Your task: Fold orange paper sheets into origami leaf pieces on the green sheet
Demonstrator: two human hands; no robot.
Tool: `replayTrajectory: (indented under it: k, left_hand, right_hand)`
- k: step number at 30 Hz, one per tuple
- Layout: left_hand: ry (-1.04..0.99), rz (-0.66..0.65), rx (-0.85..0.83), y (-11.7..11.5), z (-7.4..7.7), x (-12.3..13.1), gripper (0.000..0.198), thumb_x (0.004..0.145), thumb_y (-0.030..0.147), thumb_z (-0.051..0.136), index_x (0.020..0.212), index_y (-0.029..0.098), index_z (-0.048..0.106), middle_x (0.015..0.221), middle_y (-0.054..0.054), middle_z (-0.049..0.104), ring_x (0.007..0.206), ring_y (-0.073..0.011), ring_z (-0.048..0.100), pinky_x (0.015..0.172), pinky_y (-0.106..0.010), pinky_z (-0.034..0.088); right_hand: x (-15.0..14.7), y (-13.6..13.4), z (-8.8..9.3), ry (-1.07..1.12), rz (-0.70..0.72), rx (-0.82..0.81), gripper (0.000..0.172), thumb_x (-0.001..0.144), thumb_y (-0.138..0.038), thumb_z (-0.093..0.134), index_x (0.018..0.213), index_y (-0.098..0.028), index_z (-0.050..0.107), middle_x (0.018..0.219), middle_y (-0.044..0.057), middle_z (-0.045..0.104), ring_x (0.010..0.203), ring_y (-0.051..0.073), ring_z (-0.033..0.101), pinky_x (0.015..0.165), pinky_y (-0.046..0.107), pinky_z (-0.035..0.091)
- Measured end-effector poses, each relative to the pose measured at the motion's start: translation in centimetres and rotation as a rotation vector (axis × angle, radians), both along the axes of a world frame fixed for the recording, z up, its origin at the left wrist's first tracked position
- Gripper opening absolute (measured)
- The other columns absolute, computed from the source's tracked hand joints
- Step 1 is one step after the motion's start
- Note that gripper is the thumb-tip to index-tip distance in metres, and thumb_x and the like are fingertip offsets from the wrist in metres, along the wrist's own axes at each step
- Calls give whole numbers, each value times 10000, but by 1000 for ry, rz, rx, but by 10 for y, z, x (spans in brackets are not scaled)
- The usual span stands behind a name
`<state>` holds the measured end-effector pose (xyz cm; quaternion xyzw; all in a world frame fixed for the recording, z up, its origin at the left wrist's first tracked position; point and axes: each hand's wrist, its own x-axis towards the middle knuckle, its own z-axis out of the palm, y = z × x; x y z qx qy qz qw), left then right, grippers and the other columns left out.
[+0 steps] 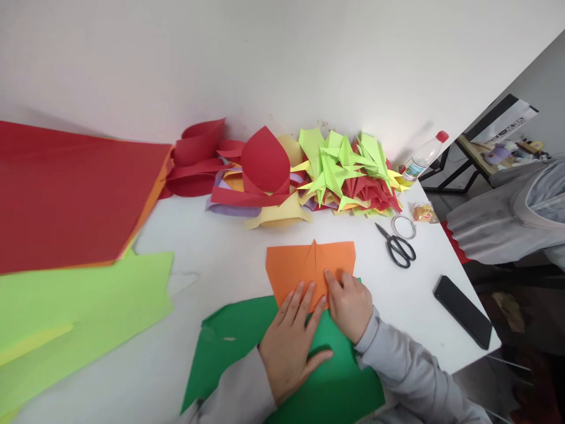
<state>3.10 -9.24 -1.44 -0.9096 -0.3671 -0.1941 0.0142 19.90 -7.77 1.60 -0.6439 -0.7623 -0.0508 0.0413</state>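
A folded sheet of orange paper (pixel 289 265) lies on the table, its lower part over a large green sheet (pixel 238 335). A raised crease runs down from the middle of its far edge. My left hand (pixel 291 341) lies flat on the lower part of the orange paper, fingers stretched and thumb out over the green sheet. To its right, my right hand (pixel 351 303) presses the orange paper with the index finger beside the crease; its other fingers are curled in, and nothing shows in them.
Black-handled scissors (pixel 399 247), a tape roll (pixel 404 227) and a phone (pixel 463 312) lie to the right. Folded red paper pieces (pixel 265 162) and lime-green ones (pixel 339 165) line the wall, near a bottle (pixel 424 156). Large red sheets (pixel 75 200) and lime sheets (pixel 110 294) spread left.
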Motion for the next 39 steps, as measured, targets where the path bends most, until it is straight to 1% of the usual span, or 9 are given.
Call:
replayTrajectory:
  k: [5, 11, 15, 19, 23, 28, 30, 35, 39]
  left_hand:
    - [2, 7, 25, 0, 1, 0, 860, 768, 771, 363, 1307, 119, 515, 1399, -235, 443, 1353, -397, 291, 1083, -490, 198]
    - [10, 11, 1, 0, 1, 1, 875, 761, 781, 358, 1322, 124, 500, 1409, -236, 428, 1360, -404, 270, 1079, -489, 183]
    - [13, 2, 11, 1, 3, 0, 876, 762, 780, 361, 1318, 118, 504, 1408, -239, 427, 1351, -406, 285, 1082, -488, 172]
    - [13, 8, 18, 1, 3, 1, 889, 755, 792, 351, 1305, 114, 521, 1400, -246, 434, 1340, -413, 301, 1076, -494, 172]
    - [-3, 18, 2, 1, 2, 2, 872, 755, 791, 356, 1299, 132, 532, 1398, -235, 443, 1339, -405, 309, 1074, -486, 185]
    - [-20, 1, 8, 1, -2, 1, 903, 741, 798, 372, 1323, 119, 501, 1416, -261, 401, 1355, -421, 268, 1073, -497, 185]
    - [-23, -5, -9, 1, -4, 0, 914, 730, 804, 384, 1354, 142, 465, 1441, -253, 368, 1367, -422, 241, 1074, -499, 186]
    - [-75, 4, -70, 0, -7, 2, 848, 713, 797, 430, 1401, 303, 389, 1498, -183, 292, 1374, -418, 231, 1060, -511, 215]
    - [-72, 22, -77, 0, -4, 4, 749, 750, 751, 441, 1348, 302, 470, 1478, -174, 333, 1368, -413, 252, 1053, -507, 234]
  right_hand:
    - [6, -5, 6, -26, -96, 34, 518, 923, -337, 439, 1413, -180, 381, 1032, 131, 568, 849, 242, 485, 730, 367, 401]
    - [20, -15, 4, -8, -142, 34, 534, 924, -395, 458, 1407, -183, 381, 1260, 152, 500, 1000, 279, 464, 810, 408, 384]
    - [31, -20, 0, 28, -130, 39, 500, 933, -401, 445, 1378, -175, 417, 1286, 150, 499, 1058, 287, 458, 842, 418, 382]
    - [40, -22, -1, 104, -99, 44, 439, 953, -330, 396, 1353, -155, 439, 1283, 145, 516, 1099, 266, 457, 877, 407, 389]
    - [33, -24, 0, 189, -131, 61, 489, 943, -396, 403, 1367, -152, 414, 1284, 160, 496, 1146, 283, 430, 916, 440, 388]
    - [22, -26, 1, 174, -155, 37, 571, 890, -481, 477, 1355, -153, 433, 1310, 193, 438, 1166, 338, 405, 909, 500, 381]
    - [22, -25, 0, 194, -154, 25, 581, 885, -478, 484, 1361, -153, 422, 1311, 192, 428, 1174, 339, 397, 916, 504, 376]
    - [24, -25, -2, 240, -154, 34, 582, 879, -451, 487, 1378, -164, 395, 1309, 188, 416, 1183, 344, 386, 924, 522, 366]
    - [22, -25, -1, 234, -145, 37, 571, 876, -424, 492, 1371, -154, 403, 1312, 198, 415, 1184, 349, 387, 922, 528, 368]
